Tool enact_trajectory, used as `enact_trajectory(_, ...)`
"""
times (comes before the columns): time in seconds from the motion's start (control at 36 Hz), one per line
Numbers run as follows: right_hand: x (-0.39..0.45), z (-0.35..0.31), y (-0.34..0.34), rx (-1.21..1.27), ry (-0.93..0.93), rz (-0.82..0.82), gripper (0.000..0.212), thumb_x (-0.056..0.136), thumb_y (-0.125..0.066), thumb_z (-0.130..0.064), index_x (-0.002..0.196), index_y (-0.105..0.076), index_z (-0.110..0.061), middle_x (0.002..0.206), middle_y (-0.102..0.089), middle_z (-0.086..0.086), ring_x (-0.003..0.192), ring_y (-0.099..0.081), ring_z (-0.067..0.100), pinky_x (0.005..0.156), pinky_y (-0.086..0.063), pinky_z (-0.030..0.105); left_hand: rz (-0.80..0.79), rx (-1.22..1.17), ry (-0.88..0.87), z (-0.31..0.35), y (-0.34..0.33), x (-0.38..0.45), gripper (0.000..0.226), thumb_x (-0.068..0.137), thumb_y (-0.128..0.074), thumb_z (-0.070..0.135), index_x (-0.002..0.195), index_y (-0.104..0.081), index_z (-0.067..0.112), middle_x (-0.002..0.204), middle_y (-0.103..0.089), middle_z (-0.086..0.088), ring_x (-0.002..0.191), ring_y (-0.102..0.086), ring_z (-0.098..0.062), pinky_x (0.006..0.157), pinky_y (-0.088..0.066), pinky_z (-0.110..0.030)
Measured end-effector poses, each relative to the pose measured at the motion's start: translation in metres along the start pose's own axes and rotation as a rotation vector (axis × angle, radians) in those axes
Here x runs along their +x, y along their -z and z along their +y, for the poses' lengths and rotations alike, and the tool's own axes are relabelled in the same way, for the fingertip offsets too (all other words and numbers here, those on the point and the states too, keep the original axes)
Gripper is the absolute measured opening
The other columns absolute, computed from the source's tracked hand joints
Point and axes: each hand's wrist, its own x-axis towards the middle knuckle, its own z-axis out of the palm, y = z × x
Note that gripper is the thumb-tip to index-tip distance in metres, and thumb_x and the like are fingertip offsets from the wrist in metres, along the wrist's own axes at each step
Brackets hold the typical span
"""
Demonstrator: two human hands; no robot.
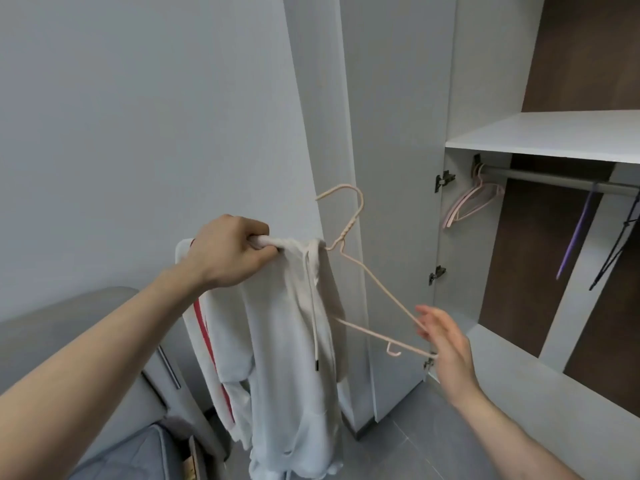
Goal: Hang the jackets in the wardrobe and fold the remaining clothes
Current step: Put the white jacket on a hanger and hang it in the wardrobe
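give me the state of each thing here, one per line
white hoodie: hanging from left hand, half on hanger
pink hanger: off the rail, one end inside hoodie
left hand: gripping hoodie's shoulder
right hand: holding hanger's free corner
wardrobe door: open
rail: spare hangers on it, no clothes

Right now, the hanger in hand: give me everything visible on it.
The pale pink hanger looks like thin coated wire, with a twisted neck, an open hook on top and a small hook on its bottom bar. It is tilted, hook up-left. One shoulder is inside the white hooded jacket, which the left hand grips. The right hand holds the free corner.
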Motion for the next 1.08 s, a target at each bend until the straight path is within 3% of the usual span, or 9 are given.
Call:
enact_trajectory(0.08,-0.006,0.025,0.007,0.113,-0.261,0.128,0.053,0.094,-0.042,-0.052,0.133,-0.056,-0.019,0.135,-0.059,0.006,0.123,-0.056,0.023,0.113,-0.037,0.043,0.035,-0.059,0.056,0.0,0.002,0.0,0.036,0.075,-0.059,0.04,0.06,-0.044,0.011,0.055,-0.04,-0.008,0.054,-0.03,-0.018,0.051,-0.03,-0.032)
enact_trajectory(0.14,-0.018,0.043,0.005,0.093,-0.418,0.067,0.072,0.093,-0.038,-0.061,0.146,-0.046,-0.014,0.142,-0.056,0.01,0.123,-0.053,0.023,0.112,-0.034,0.043,0.053,-0.088,0.071,0.001,0.003,0.001,0.036,0.076,-0.061,0.037,0.06,-0.044,0.009,0.058,-0.041,-0.012,0.055,-0.029,-0.018,0.052,-0.03,-0.031)
enact_trajectory(0.22,-0.029,0.057,-0.009,0.027,-0.513,-0.058,0.108,0.06,-0.052,-0.094,0.14,-0.046,-0.022,0.137,-0.057,-0.001,0.123,-0.052,0.018,0.113,-0.032,0.041,0.068,-0.161,0.081,0.004,0.005,0.004,0.036,0.079,-0.065,0.027,0.059,-0.042,0.008,0.058,-0.036,-0.012,0.056,-0.027,-0.017,0.053,-0.028,-0.031)
enact_trajectory(0.33,-0.017,0.077,-0.032,-0.101,-0.597,-0.265,0.061,0.091,-0.06,-0.059,0.142,-0.052,-0.026,0.145,-0.053,-0.007,0.13,-0.05,0.013,0.113,-0.036,0.033,0.074,-0.284,0.08,0.014,0.011,0.007,0.037,0.081,-0.067,0.024,0.058,-0.044,0.009,0.052,-0.031,0.004,0.054,-0.028,-0.015,0.052,-0.025,-0.029)
enact_trajectory(0.47,0.003,0.071,-0.054,-0.011,-0.724,-0.353,0.044,0.095,-0.064,-0.048,0.129,-0.065,-0.021,0.109,-0.077,0.002,0.097,-0.075,0.018,0.075,-0.059,0.029,0.104,-0.345,0.018,0.025,0.019,0.009,0.038,0.082,-0.068,0.02,0.058,-0.042,0.007,0.054,-0.029,0.005,0.053,-0.027,-0.012,0.046,-0.022,-0.023)
enact_trajectory(0.61,0.02,0.066,-0.047,0.271,-0.808,-0.358,0.047,0.09,-0.065,-0.051,0.124,-0.07,-0.019,0.121,-0.073,0.011,0.113,-0.069,0.027,0.099,-0.054,0.041,0.134,-0.351,0.005,0.026,0.031,0.009,0.04,0.08,-0.067,0.028,0.062,-0.042,0.003,0.057,-0.03,0.002,0.054,-0.028,-0.012,0.049,-0.024,-0.028)
enact_trajectory(0.78,0.024,0.073,-0.029,0.009,-0.77,-0.524,0.026,0.098,-0.056,-0.045,0.115,-0.068,-0.029,0.101,-0.076,-0.014,0.094,-0.071,0.004,0.11,-0.03,0.041,0.138,-0.405,-0.012,0.023,0.037,0.01,0.042,0.078,-0.065,0.034,0.06,-0.043,0.004,0.058,-0.03,0.002,0.054,-0.029,-0.011,0.046,-0.022,-0.022)
enact_trajectory(0.94,0.05,0.043,-0.005,0.244,-0.567,-0.135,0.015,0.105,-0.05,-0.017,0.113,-0.062,-0.015,0.088,-0.075,0.003,0.077,-0.07,0.018,0.069,-0.059,0.033,0.071,-0.394,0.006,0.007,0.031,0.005,0.041,0.074,-0.064,0.043,0.057,-0.048,0.009,0.053,-0.034,0.006,0.051,-0.031,-0.009,0.044,-0.023,-0.02)
enact_trajectory(1.08,0.096,-0.015,0.034,0.39,-0.34,0.074,0.023,0.109,-0.036,-0.009,0.12,-0.055,-0.013,0.109,-0.067,0.01,0.093,-0.066,0.021,0.077,-0.058,0.033,-0.041,-0.326,0.014,-0.017,0.009,-0.007,0.041,0.082,-0.068,0.042,0.06,-0.055,0.01,0.052,-0.036,0.007,0.05,-0.031,-0.008,0.048,-0.026,-0.024)
